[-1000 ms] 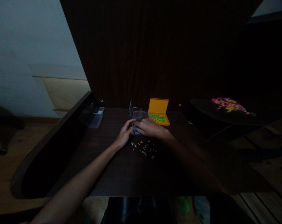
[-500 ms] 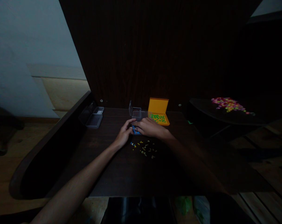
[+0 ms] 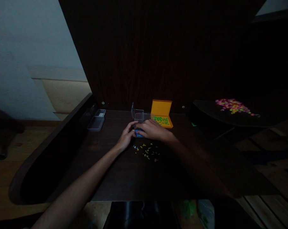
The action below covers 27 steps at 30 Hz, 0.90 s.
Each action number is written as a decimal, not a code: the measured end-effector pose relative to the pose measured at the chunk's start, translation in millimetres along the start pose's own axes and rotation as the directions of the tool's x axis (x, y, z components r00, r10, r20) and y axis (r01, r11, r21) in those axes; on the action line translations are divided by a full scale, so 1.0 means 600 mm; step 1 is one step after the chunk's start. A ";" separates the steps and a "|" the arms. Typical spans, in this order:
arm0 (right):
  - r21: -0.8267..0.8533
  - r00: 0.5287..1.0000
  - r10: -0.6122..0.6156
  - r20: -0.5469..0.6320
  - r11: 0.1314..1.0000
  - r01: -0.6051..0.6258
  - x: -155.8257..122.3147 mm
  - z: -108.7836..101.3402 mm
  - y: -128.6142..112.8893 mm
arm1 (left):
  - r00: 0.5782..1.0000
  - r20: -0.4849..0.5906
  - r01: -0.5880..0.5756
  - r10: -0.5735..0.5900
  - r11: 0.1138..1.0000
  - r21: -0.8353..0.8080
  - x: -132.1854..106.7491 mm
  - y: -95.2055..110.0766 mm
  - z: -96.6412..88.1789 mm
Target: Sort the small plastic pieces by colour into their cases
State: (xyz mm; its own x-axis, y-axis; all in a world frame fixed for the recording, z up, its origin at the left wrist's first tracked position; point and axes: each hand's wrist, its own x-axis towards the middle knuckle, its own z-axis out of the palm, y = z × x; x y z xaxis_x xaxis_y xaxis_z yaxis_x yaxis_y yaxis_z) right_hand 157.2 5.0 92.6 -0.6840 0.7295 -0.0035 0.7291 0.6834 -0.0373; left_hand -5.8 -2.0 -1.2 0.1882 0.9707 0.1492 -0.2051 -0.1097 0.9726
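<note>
My left hand (image 3: 127, 135) grips the left side of a small clear plastic box, its thumb and forefinger around the edge. Small blue pieces (image 3: 139, 133) lie in that box. From the right, my right hand (image 3: 152, 129) reaches over the box with its fingers bent down at the blue pieces; whatever its fingertips pinch is hidden. Nearer to me, loose small yellow and pale pieces (image 3: 147, 152) are scattered on the dark wooden table (image 3: 120, 181), with a few blue ones at their left.
Behind my hands stand an open clear box (image 3: 139, 114) and an open orange case (image 3: 162, 108) holding green pieces. Another open clear case (image 3: 95, 123) lies at the left by the raised side panel (image 3: 50, 149). Pink and yellow pieces (image 3: 234, 106) are heaped on a dark surface at right.
The right fingers have shifted very slightly over the box of blue pieces. Both hands otherwise keep their places, and the view has moved a little.
</note>
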 end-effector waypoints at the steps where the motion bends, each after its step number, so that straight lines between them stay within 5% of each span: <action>1: 0.018 1.000 -0.004 -0.014 1.000 0.005 -0.003 -0.007 -0.002 | 1.000 -0.004 0.000 0.000 1.000 0.004 0.001 0.000 -0.001; 6: 0.115 0.995 -0.103 0.008 0.988 0.101 -0.019 -0.036 -0.018 | 1.000 -0.021 0.013 -0.013 1.000 0.013 0.004 0.001 -0.005; 11: 0.091 0.959 -0.224 0.176 0.973 0.210 -0.017 -0.010 -0.036 | 0.999 -0.049 0.020 -0.021 1.000 -0.014 0.008 0.002 -0.011; 16: 0.057 0.955 -0.198 0.222 0.980 0.190 -0.006 0.020 -0.041 | 0.997 -0.068 0.029 -0.028 1.000 0.002 0.007 0.007 -0.013; 27: 0.064 0.941 -0.178 0.288 0.984 0.166 -0.003 0.024 -0.043 | 0.998 -0.068 0.020 -0.020 1.000 -0.002 0.009 0.009 -0.011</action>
State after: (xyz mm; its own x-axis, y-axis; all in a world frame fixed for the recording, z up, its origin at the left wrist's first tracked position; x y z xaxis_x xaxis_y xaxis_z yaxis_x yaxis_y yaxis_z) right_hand 139.1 -14.5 79.2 -0.7804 0.5570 -0.2841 0.6020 0.7920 -0.1010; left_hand -12.4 3.9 3.5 0.1268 0.9850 0.1171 -0.2028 -0.0898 0.9751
